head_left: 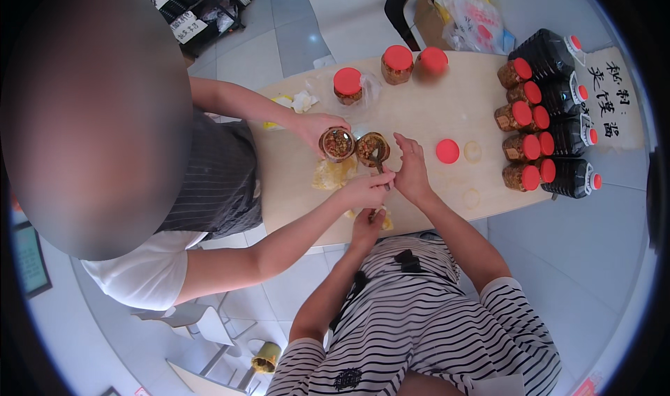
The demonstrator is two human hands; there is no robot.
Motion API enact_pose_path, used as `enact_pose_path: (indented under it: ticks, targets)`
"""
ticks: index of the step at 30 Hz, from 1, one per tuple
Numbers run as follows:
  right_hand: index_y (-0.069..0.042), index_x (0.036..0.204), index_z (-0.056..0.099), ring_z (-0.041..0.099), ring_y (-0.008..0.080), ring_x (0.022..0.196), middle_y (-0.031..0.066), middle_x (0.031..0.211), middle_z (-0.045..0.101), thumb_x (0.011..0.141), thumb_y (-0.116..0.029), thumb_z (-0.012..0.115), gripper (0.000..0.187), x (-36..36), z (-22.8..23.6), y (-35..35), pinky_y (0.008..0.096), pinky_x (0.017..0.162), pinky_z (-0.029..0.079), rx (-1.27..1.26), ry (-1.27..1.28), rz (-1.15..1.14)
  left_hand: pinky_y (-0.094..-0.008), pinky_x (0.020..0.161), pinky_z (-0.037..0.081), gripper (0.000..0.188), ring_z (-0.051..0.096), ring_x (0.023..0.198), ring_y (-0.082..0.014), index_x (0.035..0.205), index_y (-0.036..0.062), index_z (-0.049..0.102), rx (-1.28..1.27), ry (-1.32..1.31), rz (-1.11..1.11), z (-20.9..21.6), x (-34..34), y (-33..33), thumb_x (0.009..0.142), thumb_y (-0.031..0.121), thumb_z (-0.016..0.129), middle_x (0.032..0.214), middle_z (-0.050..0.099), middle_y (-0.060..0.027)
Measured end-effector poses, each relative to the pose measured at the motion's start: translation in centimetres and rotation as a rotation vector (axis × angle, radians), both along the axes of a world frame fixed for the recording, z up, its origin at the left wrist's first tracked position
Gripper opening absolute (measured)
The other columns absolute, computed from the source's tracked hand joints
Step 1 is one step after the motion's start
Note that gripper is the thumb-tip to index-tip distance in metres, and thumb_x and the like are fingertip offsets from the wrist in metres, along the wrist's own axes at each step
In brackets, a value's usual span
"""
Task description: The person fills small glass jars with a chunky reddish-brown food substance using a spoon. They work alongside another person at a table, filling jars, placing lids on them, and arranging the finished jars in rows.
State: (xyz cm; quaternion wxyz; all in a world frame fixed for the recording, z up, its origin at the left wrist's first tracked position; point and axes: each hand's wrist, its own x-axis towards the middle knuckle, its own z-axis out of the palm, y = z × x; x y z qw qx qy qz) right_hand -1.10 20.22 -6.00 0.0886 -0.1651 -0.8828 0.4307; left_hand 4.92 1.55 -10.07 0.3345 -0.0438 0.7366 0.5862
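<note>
My right hand (413,170) is open beside an uncapped glass jar (368,160) of chunky brown-red sauce, its fingers stretched upward near the rim. At the table's near edge my left hand (366,230) is closed, next to a crumpled pale-yellow piece (386,219); what its fingers hold I cannot make out. Across from me, a co-worker's right hand (366,191) works a metal spoon (377,157) in that jar. The co-worker's left hand (319,127) grips a second uncapped sauce jar (338,145), standing right beside the first.
A loose red lid (447,151) lies right of the jars. Yellow wrapping (331,175) and white tissue (305,101) sit on the wooden table (453,110). Red-lidded jars (398,64) stand at the back; several more (513,116) line the right end, before dark jugs (569,136).
</note>
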Motion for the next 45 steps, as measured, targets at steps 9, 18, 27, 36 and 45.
enact_pose_path:
  ticks: [9, 18, 27, 36, 45]
  targets:
    - [-0.006, 0.141, 0.043, 0.046, 0.0379, 0.122, 0.0175, 0.130, 0.051, 0.061, -0.013, 0.087, 0.092, -0.2, 0.3, 0.3, 0.0446, 0.104, 0.042, 0.098, 0.043, 0.032, -0.0275, 0.084, 0.047, 0.040, 0.056, 0.098, -0.0136, 0.134, 0.0029, 0.053, 0.074, -0.140, 0.042, -0.1, -0.2, 0.3, 0.097, 0.015, 0.062, 0.117, 0.060, -0.0061]
    - [-0.007, 0.144, 0.040, 0.041, 0.0370, 0.128, 0.0175, 0.136, 0.048, 0.060, -0.011, 0.086, 0.095, -0.7, 0.4, 0.3, 0.0434, 0.109, 0.039, 0.081, 0.014, 0.087, -0.0333, 0.102, 0.040, 0.046, 0.054, 0.118, -0.0174, 0.139, 0.0065, 0.051, 0.084, 0.116, -0.091, 2.1, -1.3, 0.7, 0.098, 0.023, 0.063, 0.126, 0.059, -0.0070]
    - [-0.005, 0.143, 0.041, 0.042, 0.0363, 0.126, 0.0170, 0.134, 0.049, 0.062, -0.014, 0.086, 0.092, -1.4, 0.9, -0.4, 0.0432, 0.109, 0.038, 0.082, 0.036, 0.107, -0.0227, 0.071, 0.047, 0.030, 0.053, 0.078, -0.0075, 0.124, 0.0061, 0.065, -0.005, -0.104, 0.020, -1.9, 0.1, -0.4, 0.099, 0.023, 0.063, 0.089, 0.061, 0.0007]
    - [-0.007, 0.141, 0.046, 0.048, 0.0336, 0.118, 0.0136, 0.127, 0.056, 0.061, -0.016, 0.085, 0.089, -3.2, -0.4, -1.5, 0.0418, 0.103, 0.043, 0.243, 0.065, 0.137, -0.0227, 0.070, 0.047, 0.031, 0.053, 0.079, -0.0074, 0.124, 0.0056, 0.064, 0.009, -0.110, 0.029, -2.1, 0.1, -0.5, 0.099, 0.024, 0.062, 0.089, 0.061, -0.0001]
    - [-0.001, 0.134, 0.050, 0.051, 0.0334, 0.110, 0.0142, 0.115, 0.062, 0.059, -0.015, 0.086, 0.084, -4.2, -0.1, 0.4, 0.0415, 0.096, 0.048, 0.082, 0.077, 0.076, -0.0237, 0.072, 0.049, 0.030, 0.056, 0.080, -0.0092, 0.123, 0.0049, 0.064, -0.013, -0.086, 0.074, -2.2, 0.5, -1.2, 0.099, 0.023, 0.062, 0.091, 0.062, -0.0009]
